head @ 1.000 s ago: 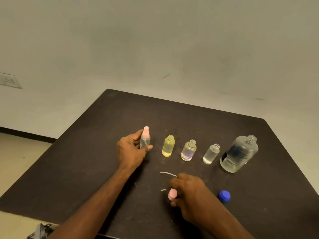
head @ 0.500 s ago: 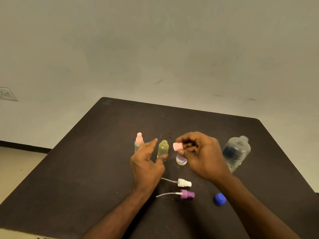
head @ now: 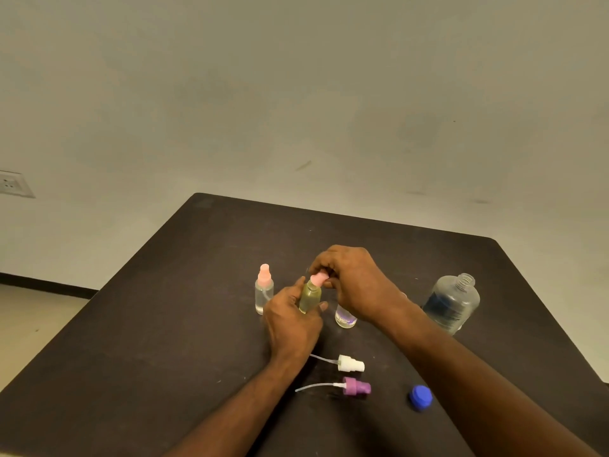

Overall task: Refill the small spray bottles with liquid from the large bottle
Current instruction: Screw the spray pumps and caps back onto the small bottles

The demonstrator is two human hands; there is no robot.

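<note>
My left hand (head: 291,319) grips the small yellow bottle (head: 309,296) standing on the dark table (head: 164,324). My right hand (head: 356,285) pinches a pink spray cap (head: 319,279) that sits on this bottle's neck. To the left stands a clear small bottle (head: 263,291) with a pink spray cap on. A purple-tinted small bottle (head: 345,318) shows partly under my right wrist. The large clear bottle (head: 453,303) stands uncapped at the right. Another small bottle is hidden behind my right hand.
A white spray cap (head: 351,363) and a purple spray cap (head: 356,387), each with a thin tube, lie on the table near me. The large bottle's blue cap (head: 420,396) lies to their right. A wall socket (head: 11,183) is at the far left.
My right hand carried the pink spray cap from in front of me up onto the yellow bottle. My left hand left the clear pink-capped bottle and closed on the yellow one.
</note>
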